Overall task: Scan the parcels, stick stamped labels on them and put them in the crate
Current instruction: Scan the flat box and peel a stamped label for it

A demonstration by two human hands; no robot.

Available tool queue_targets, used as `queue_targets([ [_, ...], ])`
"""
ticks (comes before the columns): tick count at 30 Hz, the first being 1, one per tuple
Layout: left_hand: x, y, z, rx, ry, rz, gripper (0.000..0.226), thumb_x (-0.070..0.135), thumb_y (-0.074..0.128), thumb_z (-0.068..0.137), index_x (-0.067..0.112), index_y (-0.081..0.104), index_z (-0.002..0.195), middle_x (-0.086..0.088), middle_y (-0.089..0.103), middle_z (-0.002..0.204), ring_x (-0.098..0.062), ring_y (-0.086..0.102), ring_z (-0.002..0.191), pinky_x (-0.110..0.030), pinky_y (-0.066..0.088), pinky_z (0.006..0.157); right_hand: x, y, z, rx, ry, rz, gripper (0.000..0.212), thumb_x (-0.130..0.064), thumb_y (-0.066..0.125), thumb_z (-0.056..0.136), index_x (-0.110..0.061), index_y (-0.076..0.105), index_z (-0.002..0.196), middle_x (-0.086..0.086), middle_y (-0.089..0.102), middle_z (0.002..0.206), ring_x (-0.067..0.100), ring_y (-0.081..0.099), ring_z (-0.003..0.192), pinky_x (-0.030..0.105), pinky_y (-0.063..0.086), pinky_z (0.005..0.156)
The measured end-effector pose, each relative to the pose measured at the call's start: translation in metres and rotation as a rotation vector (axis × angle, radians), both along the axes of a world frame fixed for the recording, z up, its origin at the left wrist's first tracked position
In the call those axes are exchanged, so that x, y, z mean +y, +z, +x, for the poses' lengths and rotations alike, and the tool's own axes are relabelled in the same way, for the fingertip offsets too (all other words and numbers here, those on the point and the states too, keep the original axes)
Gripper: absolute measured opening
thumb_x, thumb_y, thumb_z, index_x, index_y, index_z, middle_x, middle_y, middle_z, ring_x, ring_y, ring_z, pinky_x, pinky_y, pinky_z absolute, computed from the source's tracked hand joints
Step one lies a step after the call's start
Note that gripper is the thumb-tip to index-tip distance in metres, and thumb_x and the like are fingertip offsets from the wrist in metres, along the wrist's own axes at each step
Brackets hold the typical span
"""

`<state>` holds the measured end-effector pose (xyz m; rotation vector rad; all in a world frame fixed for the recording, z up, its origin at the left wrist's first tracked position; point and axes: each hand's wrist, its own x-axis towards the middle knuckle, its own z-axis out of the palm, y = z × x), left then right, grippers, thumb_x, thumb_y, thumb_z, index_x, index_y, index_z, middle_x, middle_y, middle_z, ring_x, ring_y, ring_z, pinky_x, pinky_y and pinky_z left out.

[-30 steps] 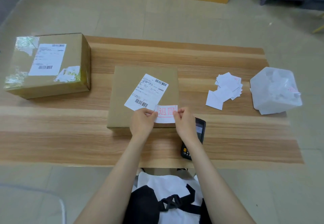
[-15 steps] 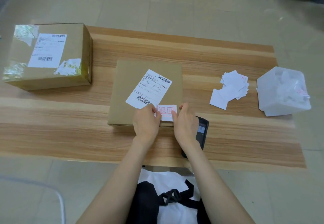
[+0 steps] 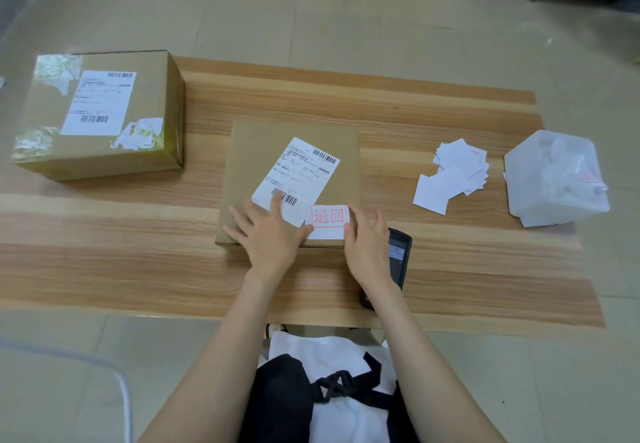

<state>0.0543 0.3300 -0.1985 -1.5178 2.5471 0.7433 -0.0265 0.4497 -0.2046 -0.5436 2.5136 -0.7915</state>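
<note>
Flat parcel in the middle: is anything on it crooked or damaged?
The shipping label sits rotated against the edges of the flat parcel, while the red-stamped label lies square near its front edge. No damage shows.

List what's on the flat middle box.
On the flat box: a shipping label and, at the near edge, a red-stamped label. The left hand lies flat on the shipping label's corner; the right hand touches the stamped label's edge. Anything under the hands is hidden.

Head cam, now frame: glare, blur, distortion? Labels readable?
Head view: light soft and even, shadows faint; glare on the tape of the left parcel; wide-angle lens bows the table edges; stamped label characters readable; fine print on the shipping label beside it is smeared, though its barcodes show.
</note>
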Motion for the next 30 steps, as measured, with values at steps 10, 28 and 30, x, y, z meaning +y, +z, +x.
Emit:
queue_targets([
  [10,-0.026,0.017,0.03,0.04,0.323,0.216,0.126,0.058,0.086,0.043,0.03,0.015,0.144,-0.019,0.025,0.142,-0.034,0.021,0.132,-0.045,0.025,0.105,0.006,0.016,-0.011,-0.287,0.01,-0.222,0.076,-0.015,0.07,0.081,-0.026,0.031,0.146,0.003,0.036,0.146,0.014,0.035,0.131,0.019,0.026,0.097],
  [28,0.045,0.074,0.162,0.374,1.031,-0.068,0.123,0.061,0.084,0.046,0.036,0.018,0.147,-0.013,0.026,0.141,-0.031,0.026,0.128,-0.043,0.026,0.102,-0.056,0.088,0.041,-0.215,0.777,-0.389,0.078,-0.019,0.073,0.075,-0.036,0.034,0.141,-0.016,0.035,0.124,-0.005,0.033,0.113,0.015,0.029,0.091],
  [30,0.049,0.072,0.189,0.371,1.105,-0.09,0.122,0.06,0.084,0.046,0.035,0.019,0.146,-0.012,0.028,0.138,-0.03,0.027,0.126,-0.043,0.027,0.1,-0.066,0.084,0.067,-0.258,0.858,-0.381,0.081,-0.021,0.075,0.073,-0.037,0.034,0.141,-0.017,0.033,0.123,-0.007,0.032,0.11,0.007,0.028,0.083],
])
